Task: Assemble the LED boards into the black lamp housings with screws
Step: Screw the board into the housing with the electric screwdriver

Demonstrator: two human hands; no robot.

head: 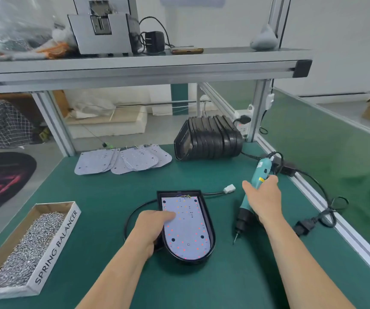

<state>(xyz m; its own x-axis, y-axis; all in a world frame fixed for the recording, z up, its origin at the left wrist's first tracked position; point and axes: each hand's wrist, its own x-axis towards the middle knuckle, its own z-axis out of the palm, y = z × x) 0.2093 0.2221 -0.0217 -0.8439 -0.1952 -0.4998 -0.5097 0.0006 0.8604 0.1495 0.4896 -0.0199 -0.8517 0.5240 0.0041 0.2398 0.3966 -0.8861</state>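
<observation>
**Head view.** A green work mat [103,197] covers the bench. It is bounded on the right by an aluminium rail [355,244] and at the back by the frame uprights.

- **Work piece.** One black lamp housing [213,233] lies flat at the centre of the mat, rounded end toward the viewer. An LED board [187,233] sits inside its rim, with a narrow dark gap showing along the right and far edges.
- **Left hand.** The left hand [150,228] lies across the housing's left edge. Its fingers are straight and flat on the board, pressing it. The thumb is hidden beside the wall.
- **Right hand.** The right hand [263,201] is wrapped round a teal electric screwdriver [263,168]. The tool's bit points at the mat just right of the housing, without touching the rim.
- **Housing lead.** A white connector [229,188] lies on the mat between the housing's far corner and the screwdriver.
- **Stock.** A box of screws [55,246] stands at the near left, well apart from the housing, with bare mat between them. At the back edge lie the loose LED boards [121,161] and, to their right, the stacked housings [210,139].
- **Cord.** A power plug [303,227] and its cord lie beside the right rail.
</observation>
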